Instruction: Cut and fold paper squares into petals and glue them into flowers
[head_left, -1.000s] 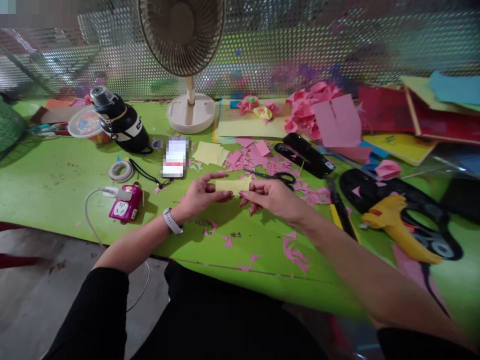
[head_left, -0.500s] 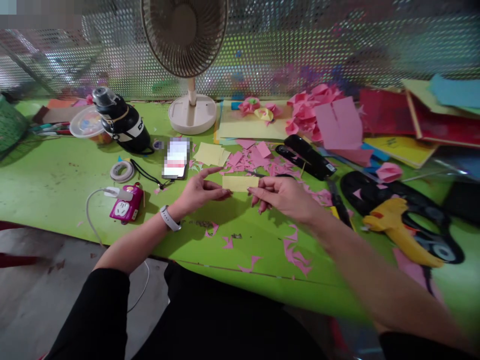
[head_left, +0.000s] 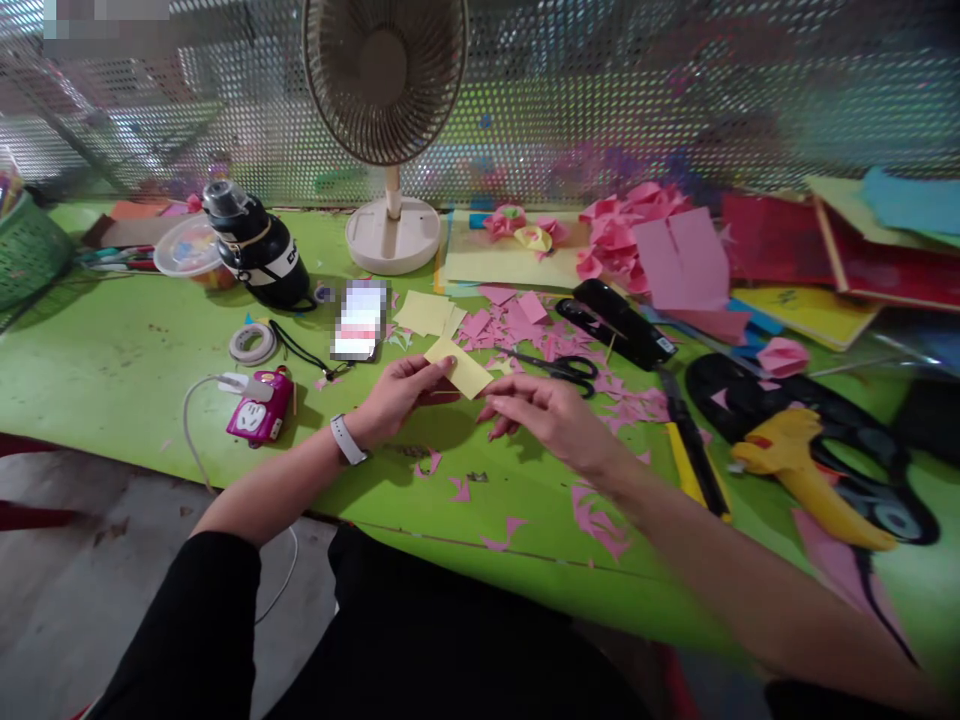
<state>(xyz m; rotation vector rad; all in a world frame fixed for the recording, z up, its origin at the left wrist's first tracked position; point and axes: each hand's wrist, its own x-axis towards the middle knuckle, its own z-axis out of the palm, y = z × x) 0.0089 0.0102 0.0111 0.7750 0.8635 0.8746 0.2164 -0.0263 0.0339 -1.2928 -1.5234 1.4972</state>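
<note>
My left hand point(head_left: 401, 397) pinches one end of a small folded yellow paper point(head_left: 459, 367), which tilts down to the right above the green table point(head_left: 112, 370). My right hand point(head_left: 547, 415) is close to the paper's lower right end, fingers bent toward it; I cannot tell if they touch it. Black scissors point(head_left: 561, 367) lie just behind my right hand among pink paper scraps point(head_left: 517, 325). A white watch is on my left wrist.
A fan point(head_left: 388, 120) stands at the back. A black bottle point(head_left: 259, 250), tape roll point(head_left: 253, 343), phone point(head_left: 360, 320) and pink charger point(head_left: 259, 405) lie at the left. A stapler point(head_left: 622, 322), yellow glue gun point(head_left: 806, 470), pink paper flowers point(head_left: 622, 225) and coloured sheets lie at the right.
The yellow paper was held level between both hands; now it tilts, gripped mainly by my left hand, and my right hand has slid to its lower end. The scissors show again behind my right hand.
</note>
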